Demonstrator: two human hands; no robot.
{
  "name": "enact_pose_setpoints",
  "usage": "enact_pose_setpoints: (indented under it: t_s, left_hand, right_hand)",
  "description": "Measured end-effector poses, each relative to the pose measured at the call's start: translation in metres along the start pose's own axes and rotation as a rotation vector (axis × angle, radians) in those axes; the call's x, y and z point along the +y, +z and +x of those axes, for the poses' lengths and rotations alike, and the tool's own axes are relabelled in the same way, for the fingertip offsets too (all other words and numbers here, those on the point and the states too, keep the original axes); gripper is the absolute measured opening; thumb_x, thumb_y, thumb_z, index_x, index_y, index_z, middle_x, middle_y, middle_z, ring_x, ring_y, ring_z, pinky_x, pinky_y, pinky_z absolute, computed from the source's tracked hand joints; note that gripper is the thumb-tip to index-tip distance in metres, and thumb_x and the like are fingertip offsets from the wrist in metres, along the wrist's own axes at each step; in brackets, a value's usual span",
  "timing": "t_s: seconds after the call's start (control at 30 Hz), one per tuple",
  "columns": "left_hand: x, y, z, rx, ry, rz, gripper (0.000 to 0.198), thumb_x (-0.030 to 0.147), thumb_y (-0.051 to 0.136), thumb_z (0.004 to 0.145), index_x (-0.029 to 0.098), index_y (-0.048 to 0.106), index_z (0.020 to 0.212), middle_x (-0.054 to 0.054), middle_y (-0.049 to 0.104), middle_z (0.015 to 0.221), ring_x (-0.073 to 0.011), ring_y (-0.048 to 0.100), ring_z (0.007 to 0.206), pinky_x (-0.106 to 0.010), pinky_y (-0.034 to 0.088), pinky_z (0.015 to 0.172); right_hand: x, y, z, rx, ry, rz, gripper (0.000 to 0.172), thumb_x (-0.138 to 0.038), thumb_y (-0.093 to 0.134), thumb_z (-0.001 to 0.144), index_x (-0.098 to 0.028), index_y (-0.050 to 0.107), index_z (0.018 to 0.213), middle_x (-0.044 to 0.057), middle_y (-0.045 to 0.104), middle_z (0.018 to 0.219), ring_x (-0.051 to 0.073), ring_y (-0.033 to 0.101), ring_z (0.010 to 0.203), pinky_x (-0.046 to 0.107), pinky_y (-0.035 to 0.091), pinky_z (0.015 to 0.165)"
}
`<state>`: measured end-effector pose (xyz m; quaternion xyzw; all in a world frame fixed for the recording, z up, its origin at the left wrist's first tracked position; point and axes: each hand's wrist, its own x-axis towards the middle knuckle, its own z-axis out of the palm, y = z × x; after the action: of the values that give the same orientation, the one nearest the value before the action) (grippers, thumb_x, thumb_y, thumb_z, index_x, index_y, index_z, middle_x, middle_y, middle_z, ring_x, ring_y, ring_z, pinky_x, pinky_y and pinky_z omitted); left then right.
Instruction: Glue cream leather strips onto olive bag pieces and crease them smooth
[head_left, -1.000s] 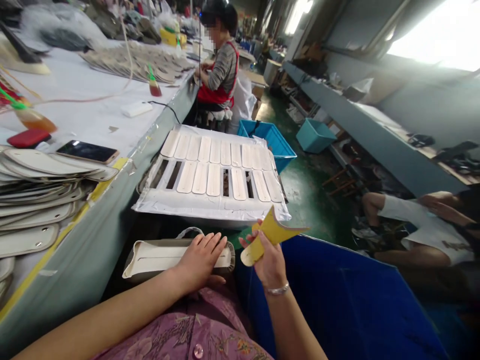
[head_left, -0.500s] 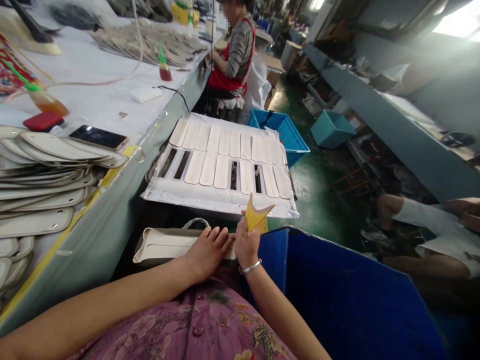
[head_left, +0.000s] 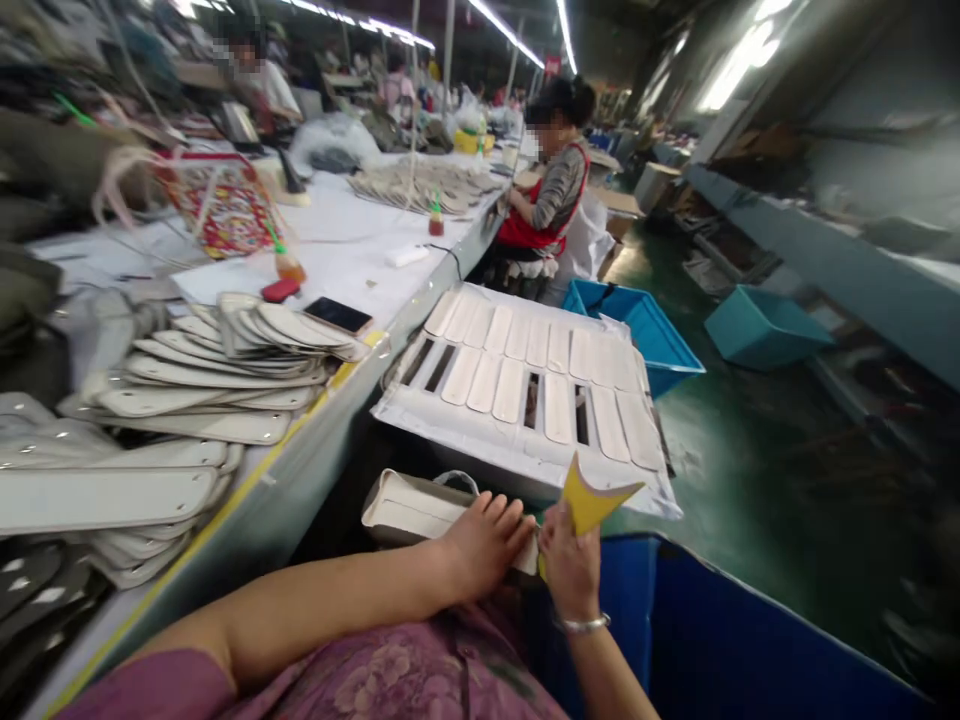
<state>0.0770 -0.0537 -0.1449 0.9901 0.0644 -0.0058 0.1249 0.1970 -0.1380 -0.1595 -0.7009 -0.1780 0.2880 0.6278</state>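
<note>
Low middle, the left hand (head_left: pixel 487 550) lies flat, maybe steadying the white-topped bag (head_left: pixel 411 505); the right hand (head_left: pixel 573 565) squeezes a yellow notched piece (head_left: pixel 592 500).

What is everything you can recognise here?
bench: one, white, left
panels: many, white, on bench
phone: one, black, on bench
near bottles: two, reddish amber, on bench
patterned bag: one, red, on bench
board: one, white, ahead
strips: many, cream, on board
bins: two, blue and teal, beyond board
box: one, dark blue, near right
nearest worker: one, red and grey, beside bench
boxy piece: one, cream, lower centre
notched piece: one, yellow, lower centre
left hand: one, bare, on boxy piece
right hand: one, bare, gripping notched piece
</note>
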Motion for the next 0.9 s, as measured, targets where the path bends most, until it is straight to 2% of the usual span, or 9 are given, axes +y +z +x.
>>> enact_pose_setpoints:
  t_s: [0.07,0.13,0.23,0.33,0.4,0.5,0.6,0.8,0.9]
  left_hand:
    - [-0.018,-0.01,-0.027,0.116,-0.013,-0.122,0.07,0.056,0.039,0.084,0.012,0.026,0.138,-0.015,0.034,0.141,-0.0286,0.03,0.128,-0.048,0.016,0.107]
    - [-0.044,-0.014,-0.064,0.35,-0.211,-0.287,0.062,0.052,0.034,0.088,0.016,0.026,0.138,-0.011,0.033,0.142,-0.0246,0.026,0.131,-0.048,0.008,0.11]
    - [-0.08,-0.002,-0.11,0.701,-0.668,-0.803,0.053,0.047,0.021,0.092,0.016,0.031,0.135,-0.011,0.038,0.139,-0.0222,0.032,0.129,-0.043,0.023,0.107]
    - [-0.096,0.019,-0.12,0.735,-0.714,-1.368,0.054,0.048,0.02,0.092,0.015,0.045,0.126,-0.011,0.048,0.132,-0.0246,0.043,0.121,-0.039,0.035,0.099]
    - [-0.097,0.027,-0.114,0.727,-0.639,-1.507,0.046,0.046,0.032,0.09,0.016,0.052,0.119,-0.009,0.053,0.126,-0.0251,0.048,0.114,-0.036,0.037,0.096]
    - [-0.094,0.027,-0.107,0.729,-0.575,-1.576,0.038,0.043,0.043,0.088,0.018,0.054,0.115,-0.007,0.058,0.119,-0.0249,0.05,0.111,-0.034,0.037,0.094]
    - [-0.093,0.026,-0.107,0.747,-0.605,-1.707,0.04,0.042,0.052,0.084,0.02,0.052,0.118,-0.006,0.056,0.121,-0.0247,0.05,0.11,-0.033,0.037,0.093]
    - [-0.098,0.035,-0.099,1.119,-0.916,-2.091,0.06,0.061,0.034,0.085,0.019,0.04,0.129,-0.011,0.054,0.125,-0.0243,0.052,0.111,-0.036,0.039,0.093]
    - [-0.103,0.029,-0.097,1.016,-0.915,-2.138,0.07,0.067,0.022,0.084,0.017,0.046,0.127,-0.012,0.058,0.118,-0.0255,0.054,0.107,-0.037,0.04,0.092]
  right_hand:
    - [-0.011,-0.003,0.005,-0.114,-0.036,-0.133,0.032,-0.055,0.045,0.082,-0.023,0.047,0.081,-0.004,0.044,0.05,0.011,0.039,0.041,0.026,0.035,0.041]
    - [-0.026,-0.004,0.012,-0.273,-0.035,-0.301,0.036,-0.056,0.045,0.082,-0.02,0.05,0.084,0.002,0.055,0.058,0.015,0.052,0.05,0.029,0.044,0.048]
    - [-0.051,0.005,0.029,-0.73,0.074,-0.548,0.037,-0.053,0.05,0.08,-0.017,0.052,0.087,0.005,0.061,0.073,0.016,0.058,0.057,0.027,0.046,0.049]
    - [-0.07,0.034,0.052,-1.125,0.126,-0.838,0.031,-0.046,0.054,0.078,-0.018,0.049,0.091,0.003,0.062,0.08,0.014,0.059,0.057,0.024,0.044,0.046]
    - [-0.075,0.062,0.064,-1.187,-0.016,-1.126,0.027,-0.044,0.051,0.08,-0.018,0.051,0.089,0.005,0.064,0.081,0.017,0.061,0.063,0.026,0.045,0.051]
    - [-0.067,0.108,0.068,-1.129,-0.415,-1.497,0.033,-0.042,0.034,0.089,-0.017,0.055,0.087,0.009,0.065,0.078,0.023,0.062,0.073,0.031,0.044,0.06]
    - [-0.05,0.15,0.059,-1.078,-0.739,-1.614,0.042,-0.035,0.022,0.094,-0.017,0.058,0.087,0.01,0.065,0.08,0.024,0.063,0.078,0.033,0.044,0.063]
    - [-0.026,0.207,0.059,-1.183,-0.92,-1.533,0.035,-0.028,0.023,0.095,-0.019,0.055,0.107,0.008,0.065,0.086,0.022,0.062,0.08,0.033,0.044,0.067]
    - [-0.022,0.221,0.066,-1.288,-0.976,-1.455,0.028,-0.029,0.031,0.093,-0.019,0.053,0.109,0.007,0.064,0.09,0.021,0.061,0.082,0.031,0.044,0.067]
